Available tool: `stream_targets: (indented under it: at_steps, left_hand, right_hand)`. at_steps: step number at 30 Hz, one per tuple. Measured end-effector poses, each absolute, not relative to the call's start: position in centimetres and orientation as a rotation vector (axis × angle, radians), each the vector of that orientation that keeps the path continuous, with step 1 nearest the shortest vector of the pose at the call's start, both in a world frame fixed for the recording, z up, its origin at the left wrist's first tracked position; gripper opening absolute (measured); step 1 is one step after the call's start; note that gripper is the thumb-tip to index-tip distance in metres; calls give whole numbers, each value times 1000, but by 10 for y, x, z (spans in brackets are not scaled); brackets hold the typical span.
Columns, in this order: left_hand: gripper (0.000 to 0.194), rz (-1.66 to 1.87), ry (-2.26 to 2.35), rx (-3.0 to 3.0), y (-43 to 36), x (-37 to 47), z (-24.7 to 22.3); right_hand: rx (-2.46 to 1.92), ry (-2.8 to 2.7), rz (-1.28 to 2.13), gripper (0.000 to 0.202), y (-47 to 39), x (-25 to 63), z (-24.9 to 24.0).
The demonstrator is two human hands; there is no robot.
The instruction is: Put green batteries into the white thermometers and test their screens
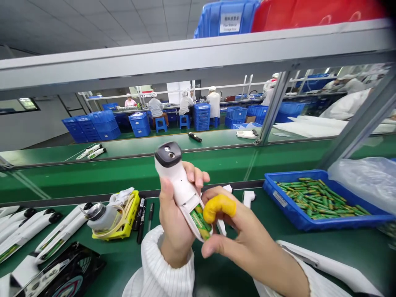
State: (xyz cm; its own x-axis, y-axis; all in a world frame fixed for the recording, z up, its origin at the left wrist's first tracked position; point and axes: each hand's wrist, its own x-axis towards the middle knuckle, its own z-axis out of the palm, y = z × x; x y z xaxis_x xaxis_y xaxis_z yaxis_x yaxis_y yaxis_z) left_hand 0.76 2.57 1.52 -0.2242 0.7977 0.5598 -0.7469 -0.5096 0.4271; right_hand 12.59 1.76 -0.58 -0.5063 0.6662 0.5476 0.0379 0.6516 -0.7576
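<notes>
A white handheld infrared thermometer [179, 185] with a dark sensor head is wrapped in my left hand [176, 222], its head tilted up and to the left. Its battery compartment is uncovered, showing green-and-gold batteries [199, 222] inside the handle. My right hand [235, 227] is curled at the handle's lower end. Its index finger, in a yellow finger cot [219, 206], presses on a battery, with the thumb close to the end of the handle. The fingertip hides part of the compartment. Behind my right hand, another white thermometer [248, 198] lies on the bench.
On the right stands a blue tray [297, 220] of similar batteries, beside a clear plastic bag [365, 181]. Several white thermometers [62, 231] lie left. A yellow basket [134, 214] holds a bottle; markers [141, 220] lie alongside. A shelf beam [185, 62] crosses above; co-workers sit beyond.
</notes>
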Motion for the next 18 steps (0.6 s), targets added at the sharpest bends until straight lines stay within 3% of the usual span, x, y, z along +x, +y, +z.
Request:
stream_targets:
  at_steps: [5, 11, 13, 18]
  left_hand:
    - [37, 1730, 116, 946, 28, 13, 7]
    - [28, 1654, 437, 1160, 36, -6, 5]
    - [28, 1533, 551, 1257, 38, -13, 8]
    - [48, 1201, 1031, 1528, 52, -25, 5]
  right_hand:
    - [-668, -1819, 1038, 23, 19, 118, -16]
    - [-869, -2037, 585, 11, 36, 172, 5]
    - [-1051, -1988, 385, 18, 58, 215, 6]
    - [-1856, -1751, 355, 32, 116, 328, -16]
